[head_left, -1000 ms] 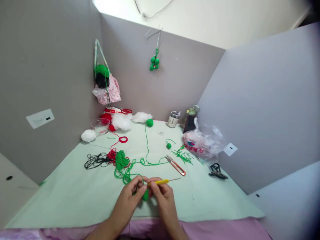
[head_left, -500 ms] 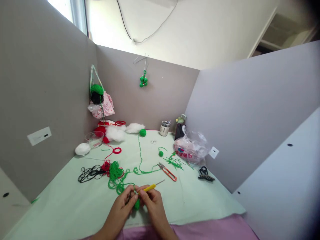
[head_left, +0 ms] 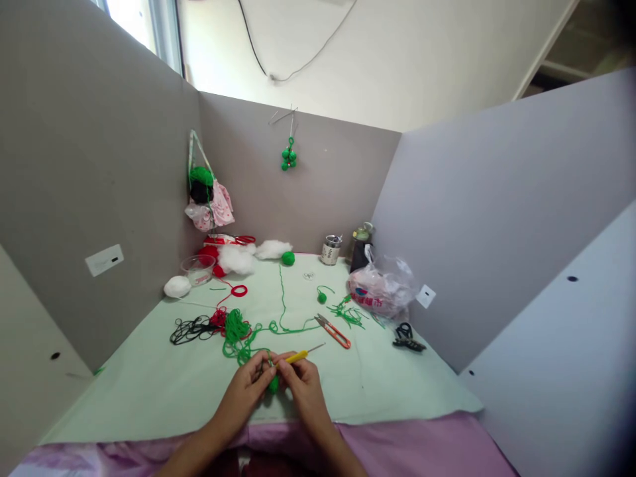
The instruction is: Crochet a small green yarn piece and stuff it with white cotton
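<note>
We note grey panels (head_left: 248,152) enclosing a surface (head_left: 387,391) covered in pale green cloth, with purple fabric (head_left: 417,444) along the near edge. A clear plastic bag (head_left: 385,291) with red print sits near the right-hand panel. The left hand (head_left: 251,382) and right hand (head_left: 302,382) meet over the near part of the surface. Beyond the left hand we record a tangle of green yarn (head_left: 236,326), one strand of which runs to the hands, and beside it loops of black yarn (head_left: 191,329). Orange-handled snips (head_left: 334,332) lie beyond the right hand, near loose green strands (head_left: 348,315). The right fingers are closed around the handle of a yellow hook (head_left: 298,357); its metal end points away to the right. The left fingers are pinched on a green yarn piece (head_left: 273,385), located between the hands, its lower end exposed. Near the loose strands we observe a small green ball (head_left: 322,298).
</note>
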Demonstrator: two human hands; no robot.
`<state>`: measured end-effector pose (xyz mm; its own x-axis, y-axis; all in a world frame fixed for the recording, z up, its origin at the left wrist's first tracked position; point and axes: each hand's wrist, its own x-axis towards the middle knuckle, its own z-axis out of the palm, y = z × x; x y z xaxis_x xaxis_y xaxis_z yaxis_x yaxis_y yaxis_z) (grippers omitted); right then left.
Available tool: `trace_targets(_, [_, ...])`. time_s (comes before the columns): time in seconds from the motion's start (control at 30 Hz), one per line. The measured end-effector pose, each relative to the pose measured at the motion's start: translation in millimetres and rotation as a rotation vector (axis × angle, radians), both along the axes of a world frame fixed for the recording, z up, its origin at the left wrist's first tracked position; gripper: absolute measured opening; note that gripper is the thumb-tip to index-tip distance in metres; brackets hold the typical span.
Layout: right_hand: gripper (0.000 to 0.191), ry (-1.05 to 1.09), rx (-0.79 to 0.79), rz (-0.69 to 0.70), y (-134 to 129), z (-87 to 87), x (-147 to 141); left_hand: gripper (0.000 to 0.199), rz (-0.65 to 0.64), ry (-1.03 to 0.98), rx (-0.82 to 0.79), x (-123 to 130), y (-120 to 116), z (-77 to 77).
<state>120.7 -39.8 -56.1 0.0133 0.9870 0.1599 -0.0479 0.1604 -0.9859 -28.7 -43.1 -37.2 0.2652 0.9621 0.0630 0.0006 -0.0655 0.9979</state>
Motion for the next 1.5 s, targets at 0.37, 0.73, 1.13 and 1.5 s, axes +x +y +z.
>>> trace_targets(0.37, [0.05, 0.001, 0.001, 0.012, -2.0, 1.6, 0.8, 0.055, -0.021, -0.005, -0.002, -3.7, 0.7, -2.7])
trace_targets(0.73, [0.045, 0.008, 0.0, 0.028, -2.0, -3.3, 0.1, 0.059, -0.025, -0.046, -0.022, -7.8, 1.6, -6.8])
trace_targets(1.13, [0.034, 0.1, -0.042, 0.083, -0.7, 6.8, -5.0, 0.063, -0.014, -0.085, -0.052, -11.9, 6.0, -5.3])
trace_targets(1.5, [0.032, 0.178, -0.078, 0.028, 0.8, 11.7, -3.2, 0.055, -0.012, -0.11, -0.128, -8.1, 7.5, 5.7])
